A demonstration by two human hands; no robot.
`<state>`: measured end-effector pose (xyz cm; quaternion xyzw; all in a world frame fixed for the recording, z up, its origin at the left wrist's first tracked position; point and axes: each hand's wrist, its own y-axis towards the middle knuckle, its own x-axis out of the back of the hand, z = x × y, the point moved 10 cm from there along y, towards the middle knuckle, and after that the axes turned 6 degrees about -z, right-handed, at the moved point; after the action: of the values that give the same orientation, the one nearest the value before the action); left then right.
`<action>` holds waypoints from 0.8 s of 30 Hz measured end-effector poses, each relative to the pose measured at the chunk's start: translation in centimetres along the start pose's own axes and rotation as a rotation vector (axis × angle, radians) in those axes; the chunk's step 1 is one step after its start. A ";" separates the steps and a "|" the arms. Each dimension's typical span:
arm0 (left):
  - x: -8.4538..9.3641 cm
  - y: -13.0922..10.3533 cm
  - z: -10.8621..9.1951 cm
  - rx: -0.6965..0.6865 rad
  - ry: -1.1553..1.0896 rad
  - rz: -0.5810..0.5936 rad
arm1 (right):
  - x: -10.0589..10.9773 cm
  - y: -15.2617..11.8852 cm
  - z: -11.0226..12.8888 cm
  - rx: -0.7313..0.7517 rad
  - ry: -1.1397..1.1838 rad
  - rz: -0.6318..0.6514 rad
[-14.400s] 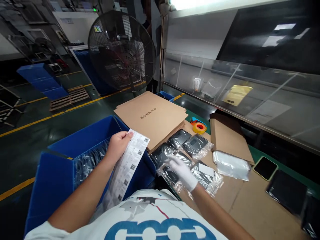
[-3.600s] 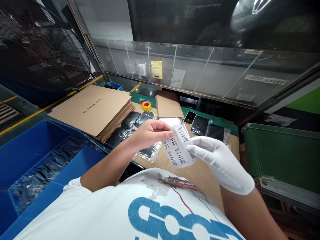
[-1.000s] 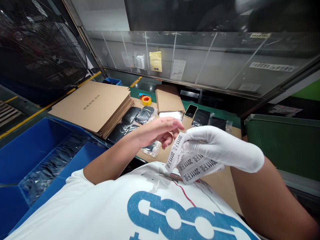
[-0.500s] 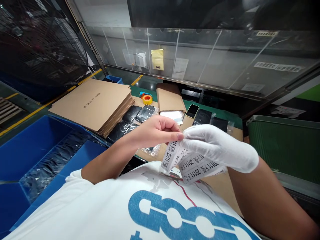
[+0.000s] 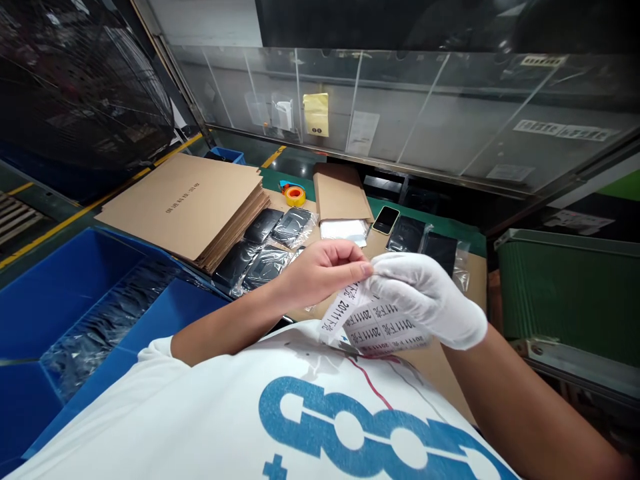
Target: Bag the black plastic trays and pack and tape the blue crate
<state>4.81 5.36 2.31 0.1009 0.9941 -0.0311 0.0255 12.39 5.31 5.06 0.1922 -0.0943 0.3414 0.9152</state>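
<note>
My bare left hand (image 5: 333,270) pinches the upper edge of white printed labels (image 5: 375,327) in front of my chest. My right hand (image 5: 430,293), in a white glove, is closed on the same labels, its fingertips touching those of my left hand. The labels hang below both hands in strips with black print, one strip slanting down to the left. Beyond my left hand, flat black items in clear plastic bags (image 5: 265,267) lie on the table. Farther back are a white sheet (image 5: 345,231) and a phone (image 5: 385,221).
A stack of flat cardboard (image 5: 185,200) stands at the left, above blue bins (image 5: 60,280) with bagged items. Yellow tape (image 5: 295,195) and a cardboard piece (image 5: 343,190) lie at the back. More black packs (image 5: 440,252) are at the right.
The gloved right hand has tilted and drawn in a little to the left. My left hand has shifted slightly right and down. The hanging labels have swung, and more bagged items show.
</note>
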 end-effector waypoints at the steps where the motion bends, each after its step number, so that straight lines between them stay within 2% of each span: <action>1: 0.1 0.0 0.1 0.001 -0.015 -0.017 | 0.1 0.0 -0.1 -0.011 0.010 -0.019; 4: 0.8 0.3 0.1 0.011 -0.044 -0.048 | 0.4 -0.2 -1.2 -0.138 0.044 -0.054; 6: 1.1 0.6 0.1 0.031 -0.050 -0.025 | 0.3 -0.6 -2.4 -0.255 0.059 -0.037; 10: 0.6 0.6 1.1 0.143 -0.004 0.157 | 0.1 -1.0 -3.2 -0.351 0.034 0.021; 12: 0.6 0.4 1.5 0.155 0.069 0.189 | -0.1 -1.1 -3.3 -0.383 0.035 0.048; 14: 1.0 0.3 1.0 0.077 0.175 0.120 | -0.5 -1.1 -3.3 -0.415 0.063 0.072; 17: 1.7 -0.1 -1.0 -0.121 0.371 -0.026 | -1.0 -1.1 -3.3 -0.442 0.110 0.083; 19: 1.6 -0.6 -2.2 -0.228 0.493 -0.079 | -1.0 -1.1 -3.3 -0.421 0.105 0.055; 22: 1.9 -1.0 -3.0 -0.299 0.590 -0.140 | -0.3 -1.1 -3.2 -0.368 0.045 -0.040; 24: 2.4 -1.0 -3.3 -0.319 0.614 -0.188 | -0.1 -1.3 -3.4 -0.406 0.054 -0.072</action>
<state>2.12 5.08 5.56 0.0085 0.9527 0.1541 -0.2618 13.30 5.75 1.51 -0.0022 -0.1298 0.2873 0.9490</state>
